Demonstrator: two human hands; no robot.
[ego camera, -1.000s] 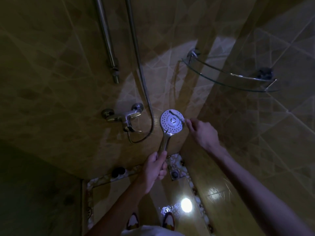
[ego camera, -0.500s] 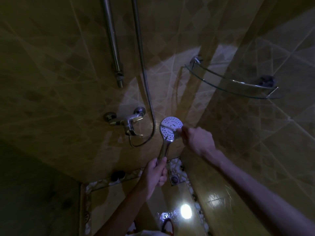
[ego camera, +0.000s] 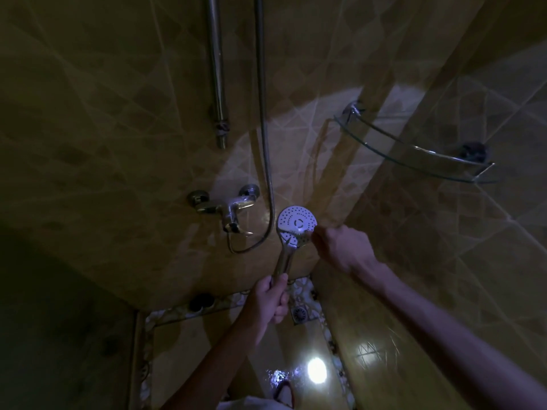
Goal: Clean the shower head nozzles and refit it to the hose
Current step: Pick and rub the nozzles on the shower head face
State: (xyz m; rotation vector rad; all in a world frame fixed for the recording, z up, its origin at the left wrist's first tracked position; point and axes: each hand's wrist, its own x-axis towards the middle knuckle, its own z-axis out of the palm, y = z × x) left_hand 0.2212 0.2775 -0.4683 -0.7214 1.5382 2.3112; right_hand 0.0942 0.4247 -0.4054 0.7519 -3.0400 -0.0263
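Holding the round chrome shower head with its white perforated face [ego camera: 297, 224] just right of the frame's centre, I keep its nozzle side turned up toward me. My left hand [ego camera: 270, 301] is wrapped tight around the lower end of its chrome handle, below centre. My right hand [ego camera: 343, 247], to the right of the face, is curled narrow with its fingertips at the lower right rim; something small seems to lie across the face there, but in this dim light I cannot tell whether I am pinching a tool.

By my judgement the head is light and rigid, yet its polished chrome will be slippery when wet, so the handle is the place to grip, never the thin plated rim.

Left of the head, the flexible metal hose [ego camera: 265, 149] hangs down the tiled wall and loops under the chrome mixer tap [ego camera: 228, 210]. A vertical chrome rail [ego camera: 217, 84] stands at upper centre, a curved glass corner shelf [ego camera: 414, 155] sits at upper right, and a square floor drain [ego camera: 300, 313] lies beside my left hand.
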